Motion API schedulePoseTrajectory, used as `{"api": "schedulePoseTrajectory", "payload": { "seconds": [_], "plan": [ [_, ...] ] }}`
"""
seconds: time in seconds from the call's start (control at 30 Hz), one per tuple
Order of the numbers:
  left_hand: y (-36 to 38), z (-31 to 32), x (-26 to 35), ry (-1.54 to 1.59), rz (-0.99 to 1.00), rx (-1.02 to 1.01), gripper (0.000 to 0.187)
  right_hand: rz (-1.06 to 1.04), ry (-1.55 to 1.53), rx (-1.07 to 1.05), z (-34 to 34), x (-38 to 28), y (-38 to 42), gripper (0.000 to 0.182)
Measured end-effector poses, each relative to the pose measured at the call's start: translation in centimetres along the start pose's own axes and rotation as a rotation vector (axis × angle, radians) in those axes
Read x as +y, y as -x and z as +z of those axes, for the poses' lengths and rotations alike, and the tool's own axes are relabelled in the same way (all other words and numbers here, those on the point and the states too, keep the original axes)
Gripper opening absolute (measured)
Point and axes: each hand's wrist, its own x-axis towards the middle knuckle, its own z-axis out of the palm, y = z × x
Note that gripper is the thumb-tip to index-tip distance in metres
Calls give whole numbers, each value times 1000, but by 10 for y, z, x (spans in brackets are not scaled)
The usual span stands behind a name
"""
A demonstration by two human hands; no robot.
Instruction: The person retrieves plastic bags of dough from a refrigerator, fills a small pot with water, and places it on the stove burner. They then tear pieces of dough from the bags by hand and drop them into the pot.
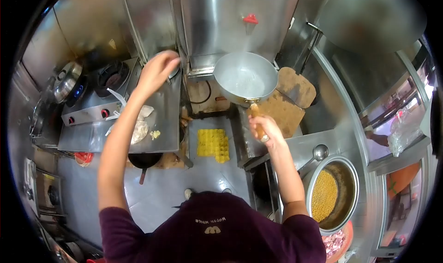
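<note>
A deep grey pan (240, 74) with a wooden handle (256, 110) is in front of me, right of centre. My right hand (266, 128) is closed around that handle. The pan's inside looks pale, with what seems like a little clear liquid at the bottom. Raised over the left counter's far end, my left hand (160, 69) has its fingers drawn together, slightly blurred. Whatever they may hold is hidden. Just beyond and below it, a round metal rim (174, 72) partly shows.
Left stand a gas stove (112, 78), a lidded pot (68, 82) and a counter with a plastic bag (140, 130). Cutting boards (281, 111) lie right of the pan. Nearer are a ladle (320, 152) and a large pot (354, 184) holding yellow beans. A yellow egg tray (212, 144) sits low ahead.
</note>
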Motion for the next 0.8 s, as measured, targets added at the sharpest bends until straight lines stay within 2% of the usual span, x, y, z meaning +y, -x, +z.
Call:
{"api": "schedulePoseTrajectory", "payload": {
  "seconds": [0.03,0.07,0.1,0.2,0.4,0.6,0.73,0.8],
  "plan": [
    [-37,10,18,-110,148,-50,27,-5,3,-17,-2,-1,0,19],
    [-67,17,46,-215,207,-100,30,-4,11,-6,-3,-2,2,19],
    [-96,32,58,-329,362,-14,30,-3,16,5,-5,-4,2,19],
    [-154,70,93,-417,558,123,26,33,5,-60,-18,-3,0,16],
    [-181,90,115,-654,518,-120,21,108,41,-122,-31,-7,6,14],
    [-188,87,116,-754,576,-167,18,109,49,-137,-36,-6,5,12],
    [-216,85,110,-651,480,-181,18,99,49,-170,-35,-7,11,14],
    [-242,96,91,-537,365,-162,28,100,77,-161,-30,-6,15,16]
  ]
}}
